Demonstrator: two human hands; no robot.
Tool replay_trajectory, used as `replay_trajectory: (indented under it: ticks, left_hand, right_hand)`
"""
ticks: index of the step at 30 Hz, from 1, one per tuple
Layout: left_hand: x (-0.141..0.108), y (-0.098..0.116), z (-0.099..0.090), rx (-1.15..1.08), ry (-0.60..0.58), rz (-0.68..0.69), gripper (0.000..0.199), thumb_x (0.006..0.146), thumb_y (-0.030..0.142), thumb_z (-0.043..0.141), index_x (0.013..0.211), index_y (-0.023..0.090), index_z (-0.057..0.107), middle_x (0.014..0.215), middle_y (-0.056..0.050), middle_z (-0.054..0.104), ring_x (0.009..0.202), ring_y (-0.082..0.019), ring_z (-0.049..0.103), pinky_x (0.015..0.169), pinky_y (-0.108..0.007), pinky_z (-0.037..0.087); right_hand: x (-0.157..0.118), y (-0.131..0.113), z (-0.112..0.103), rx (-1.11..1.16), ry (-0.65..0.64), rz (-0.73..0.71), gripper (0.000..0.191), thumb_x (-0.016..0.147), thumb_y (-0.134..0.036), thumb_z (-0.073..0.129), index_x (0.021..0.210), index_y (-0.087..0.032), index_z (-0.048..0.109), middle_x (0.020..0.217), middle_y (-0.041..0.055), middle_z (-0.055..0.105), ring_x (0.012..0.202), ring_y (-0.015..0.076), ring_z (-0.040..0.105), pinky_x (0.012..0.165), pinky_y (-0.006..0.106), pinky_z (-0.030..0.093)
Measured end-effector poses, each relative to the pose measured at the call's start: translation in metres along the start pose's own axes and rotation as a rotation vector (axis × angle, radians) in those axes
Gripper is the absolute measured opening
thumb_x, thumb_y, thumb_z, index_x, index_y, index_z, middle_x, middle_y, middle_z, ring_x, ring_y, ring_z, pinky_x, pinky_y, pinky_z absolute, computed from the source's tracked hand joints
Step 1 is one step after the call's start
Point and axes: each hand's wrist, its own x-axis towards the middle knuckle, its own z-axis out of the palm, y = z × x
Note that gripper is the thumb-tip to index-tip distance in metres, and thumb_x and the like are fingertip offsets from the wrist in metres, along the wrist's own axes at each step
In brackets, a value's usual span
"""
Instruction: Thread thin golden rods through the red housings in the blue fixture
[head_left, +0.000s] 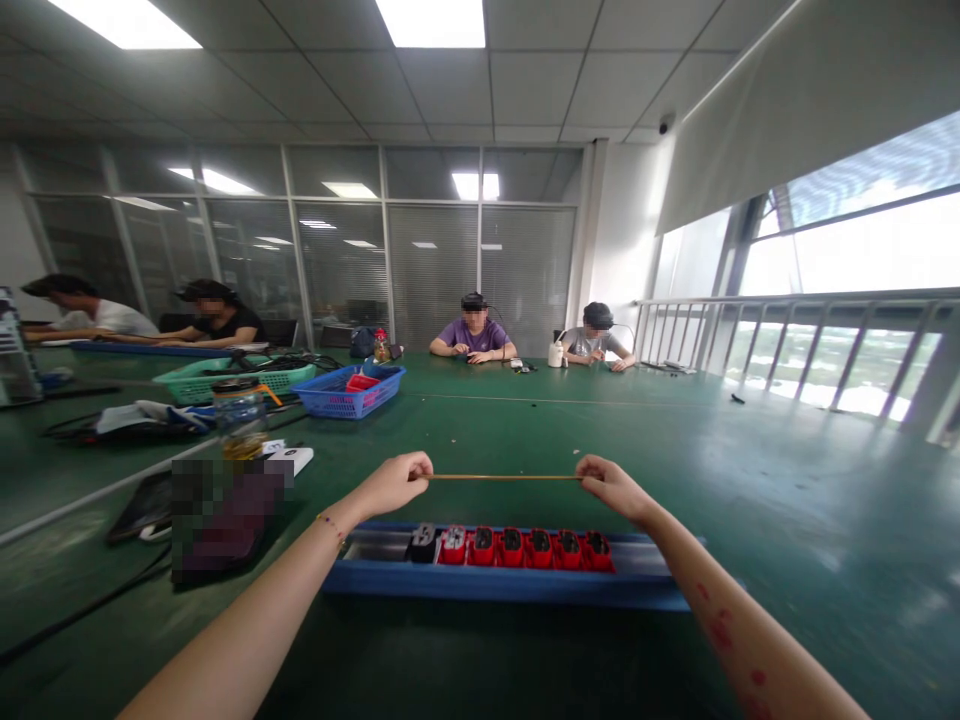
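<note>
While a thin tan strip (502,478) runs straight between the left hand (401,480) and right hand (609,484), each pinching one end in closed fingers, red blocks (511,549), any lettering too small to read, line a blue tray (510,588) nearby.

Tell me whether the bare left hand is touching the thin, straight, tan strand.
Touching. The head view shows the left hand pinching one end of the thin tan strand, with no gap between them.

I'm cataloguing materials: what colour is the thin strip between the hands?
The thin strip is yellowish brown, shown in the head view.
</note>
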Motion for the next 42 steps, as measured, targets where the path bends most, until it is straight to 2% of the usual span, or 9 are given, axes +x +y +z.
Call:
replay_trajectory:
  ticks: [4,7,11,14,19,28,33,37,42]
  left_hand:
    - [-0.019,0.016,-0.012,-0.1,-0.022,0.038,0.027,0.076,0.032,0.044,0.099,0.02,0.052,0.069,0.003,0.056,0.062,-0.013,0.052,0.058,-0.021,0.038]
    - [-0.034,0.026,-0.019,-0.246,-0.086,0.051,0.037,0.076,0.041,0.045,0.106,0.02,0.05,0.071,0.002,0.056,0.065,-0.013,0.052,0.059,-0.022,0.038]
    - [-0.044,0.03,-0.021,-0.342,-0.091,-0.02,0.039,0.076,0.048,0.044,0.095,0.017,0.057,0.07,0.0,0.059,0.066,-0.014,0.053,0.059,-0.022,0.038]
    - [-0.046,0.025,-0.021,-0.412,-0.14,-0.056,0.037,0.072,0.047,0.052,0.09,0.016,0.058,0.071,-0.001,0.06,0.065,-0.013,0.053,0.055,-0.02,0.037]
    - [-0.049,0.015,-0.02,-0.526,-0.236,-0.128,0.035,0.066,0.045,0.06,0.085,0.015,0.059,0.073,-0.002,0.064,0.065,-0.013,0.054,0.055,-0.02,0.039]
    - [-0.049,0.013,-0.013,-0.506,-0.266,-0.148,0.039,0.066,0.05,0.057,0.08,0.014,0.059,0.067,-0.001,0.062,0.062,-0.012,0.054,0.055,-0.022,0.042]
    - [-0.049,0.016,-0.012,-0.463,-0.277,-0.14,0.038,0.068,0.051,0.054,0.081,0.015,0.058,0.067,0.0,0.06,0.061,-0.012,0.052,0.054,-0.022,0.041]
    - [-0.05,0.02,-0.01,-0.435,-0.26,-0.134,0.038,0.068,0.051,0.054,0.082,0.015,0.058,0.065,0.001,0.057,0.058,-0.011,0.05,0.052,-0.021,0.039]
    - [-0.048,0.02,-0.007,-0.361,-0.224,-0.117,0.039,0.068,0.053,0.052,0.079,0.016,0.058,0.064,0.002,0.055,0.055,-0.01,0.047,0.047,-0.02,0.036]
  right_hand:
    - [-0.024,-0.019,-0.014,0.355,-0.031,0.012,0.016,0.07,-0.018,0.045,0.085,-0.017,0.052,0.058,-0.0049,0.043,0.054,0.0097,0.04,0.05,0.02,0.03]
    - [-0.047,-0.031,-0.025,0.51,-0.107,0.016,0.026,0.072,-0.026,0.053,0.097,-0.019,0.051,0.066,-0.004,0.044,0.059,0.0103,0.042,0.053,0.02,0.032]
    - [-0.064,-0.038,-0.03,0.596,-0.164,0.041,0.027,0.08,-0.042,0.05,0.093,-0.019,0.051,0.067,-0.0037,0.042,0.055,0.0079,0.036,0.048,0.019,0.028]
    - [-0.067,-0.036,-0.027,0.598,-0.218,0.057,0.029,0.078,-0.045,0.052,0.087,-0.017,0.05,0.065,-0.0043,0.042,0.053,0.0066,0.035,0.046,0.019,0.027]
    - [-0.068,-0.029,-0.019,0.548,-0.327,0.066,0.033,0.076,-0.047,0.055,0.088,-0.017,0.048,0.059,-0.0049,0.044,0.051,0.0069,0.037,0.045,0.018,0.029]
    - [-0.068,-0.027,-0.017,0.466,-0.313,0.05,0.033,0.077,-0.048,0.052,0.085,-0.017,0.048,0.059,-0.0053,0.042,0.051,0.0064,0.033,0.044,0.018,0.025]
    - [-0.069,-0.029,-0.019,0.409,-0.298,0.047,0.036,0.078,-0.053,0.047,0.085,-0.018,0.049,0.062,-0.0043,0.041,0.053,0.0078,0.036,0.046,0.019,0.03]
    - [-0.068,-0.026,-0.02,0.354,-0.302,0.016,0.036,0.078,-0.052,0.048,0.088,-0.017,0.05,0.063,-0.0038,0.043,0.056,0.0091,0.038,0.049,0.02,0.033]
    - [-0.068,-0.02,-0.02,0.269,-0.294,-0.02,0.032,0.08,-0.048,0.048,0.088,-0.017,0.05,0.059,-0.0052,0.04,0.054,0.0087,0.035,0.049,0.02,0.03]
